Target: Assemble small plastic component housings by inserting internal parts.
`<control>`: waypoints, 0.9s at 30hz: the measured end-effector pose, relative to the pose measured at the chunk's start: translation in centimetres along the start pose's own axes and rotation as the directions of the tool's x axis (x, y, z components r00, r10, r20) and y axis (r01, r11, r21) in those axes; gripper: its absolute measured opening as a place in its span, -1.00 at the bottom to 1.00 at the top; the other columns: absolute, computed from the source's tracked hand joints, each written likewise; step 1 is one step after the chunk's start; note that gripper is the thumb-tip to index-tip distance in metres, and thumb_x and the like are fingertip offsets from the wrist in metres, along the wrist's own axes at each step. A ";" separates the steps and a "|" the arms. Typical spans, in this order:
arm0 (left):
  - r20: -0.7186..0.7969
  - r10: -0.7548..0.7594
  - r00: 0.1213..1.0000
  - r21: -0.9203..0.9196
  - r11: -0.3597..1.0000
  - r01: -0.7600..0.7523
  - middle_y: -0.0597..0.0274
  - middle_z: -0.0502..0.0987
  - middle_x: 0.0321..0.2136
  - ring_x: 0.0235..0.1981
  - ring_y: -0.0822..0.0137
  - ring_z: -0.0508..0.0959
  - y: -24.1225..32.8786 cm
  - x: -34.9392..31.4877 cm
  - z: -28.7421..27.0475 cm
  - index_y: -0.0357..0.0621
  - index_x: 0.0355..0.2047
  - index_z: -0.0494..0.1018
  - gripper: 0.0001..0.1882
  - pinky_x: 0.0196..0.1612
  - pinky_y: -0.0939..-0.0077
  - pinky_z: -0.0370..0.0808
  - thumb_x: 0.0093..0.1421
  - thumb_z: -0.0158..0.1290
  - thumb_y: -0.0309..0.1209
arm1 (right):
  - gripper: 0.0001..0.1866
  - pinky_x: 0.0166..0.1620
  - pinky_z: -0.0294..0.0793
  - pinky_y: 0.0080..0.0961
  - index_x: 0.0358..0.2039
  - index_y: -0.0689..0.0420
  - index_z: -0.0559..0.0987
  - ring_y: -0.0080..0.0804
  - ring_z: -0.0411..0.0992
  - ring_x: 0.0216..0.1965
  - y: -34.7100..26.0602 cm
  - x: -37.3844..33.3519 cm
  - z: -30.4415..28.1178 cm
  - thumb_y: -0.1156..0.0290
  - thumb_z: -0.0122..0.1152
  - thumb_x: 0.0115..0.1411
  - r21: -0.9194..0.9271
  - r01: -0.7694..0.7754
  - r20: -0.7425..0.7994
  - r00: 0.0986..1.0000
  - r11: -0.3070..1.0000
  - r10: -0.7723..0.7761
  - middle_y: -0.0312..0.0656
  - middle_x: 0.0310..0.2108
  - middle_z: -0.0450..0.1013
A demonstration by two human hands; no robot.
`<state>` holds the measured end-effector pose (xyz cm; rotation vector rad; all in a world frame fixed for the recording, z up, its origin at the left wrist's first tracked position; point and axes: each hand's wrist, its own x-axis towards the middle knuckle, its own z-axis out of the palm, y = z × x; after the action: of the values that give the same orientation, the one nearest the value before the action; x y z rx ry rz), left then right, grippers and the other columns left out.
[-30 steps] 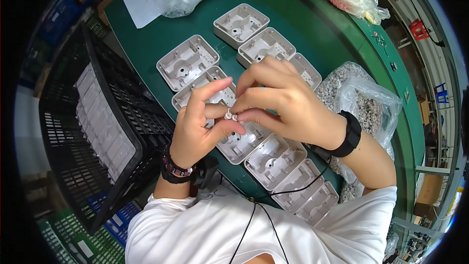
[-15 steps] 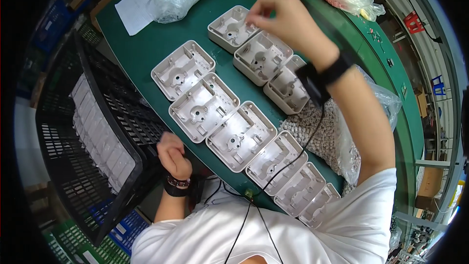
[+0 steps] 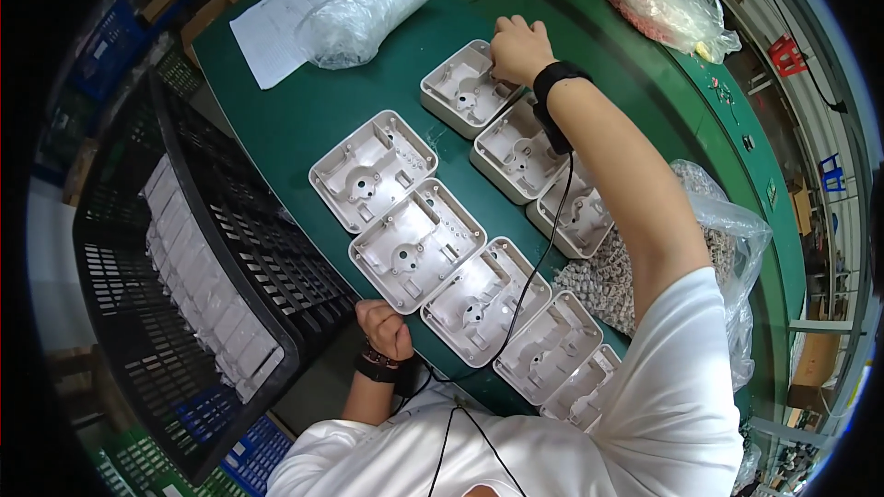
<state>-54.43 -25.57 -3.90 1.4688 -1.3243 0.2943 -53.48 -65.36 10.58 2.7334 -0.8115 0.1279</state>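
Observation:
My right hand reaches over the right rim of the farthest pale grey plastic housing. Its fingers are bent together, and their tips and anything in them are hidden. Nearer along the same row are another housing and a third one, partly behind my forearm. By the table's near edge my left hand is closed in a fist, close beside a housing in the left row; what it holds, if anything, does not show. All the housings lie open side up, with posts and holes inside.
A clear bag of small pale pieces lies right of the housings. A stuffed clear bag rests on paper sheets at the far left. Against the table's left side stands a black crate with wrapped pieces. A thin black cable crosses the housings.
The whole view has shifted, so the housings sit lower and further right. My right hand has turned over the far housing's rim. My left fist has come up against the table edge.

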 end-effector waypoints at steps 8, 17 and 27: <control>-0.013 0.017 1.000 0.025 1.000 -0.017 0.20 0.31 -0.42 -0.41 0.18 0.32 -0.3 0.0 0.2 -0.09 -0.41 0.25 -0.85 -0.32 0.26 0.26 -0.02 -0.13 -0.37 | -0.88 -0.12 0.13 -0.35 -0.57 0.01 0.60 -0.36 0.23 -0.12 0.8 0.1 0.8 0.38 0.26 -0.24 -0.029 0.074 0.037 0.997 0.997 -0.073 -0.31 -0.27 0.34; -0.022 0.008 1.000 0.032 0.999 -0.008 0.18 0.32 -0.44 -0.41 0.19 0.29 -0.2 -0.1 0.3 -0.10 -0.45 0.23 -0.87 -0.30 0.28 0.23 0.01 -0.15 -0.34 | -0.88 -0.13 0.15 -0.33 -0.56 0.04 0.60 -0.40 0.24 -0.13 0.9 -0.2 1.1 0.38 0.25 -0.21 -0.056 0.182 -0.016 0.983 0.982 -0.183 -0.37 -0.28 0.35; -0.058 -0.003 0.998 0.004 1.000 0.003 0.15 0.34 -0.42 -0.40 0.19 0.28 -0.2 -0.3 0.5 -0.10 -0.48 0.24 -0.87 -0.28 0.27 0.22 0.03 -0.16 -0.32 | -0.82 -0.13 0.17 -0.31 -0.40 0.01 0.59 -0.43 0.33 -0.16 0.2 -1.5 -0.2 0.40 0.17 -0.10 -0.025 0.113 0.089 0.990 0.993 -0.111 -0.35 -0.31 0.43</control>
<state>-54.54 -25.83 -4.41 1.4549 -1.2755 0.3352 -54.83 -64.74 10.54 2.7652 -0.6746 -0.0271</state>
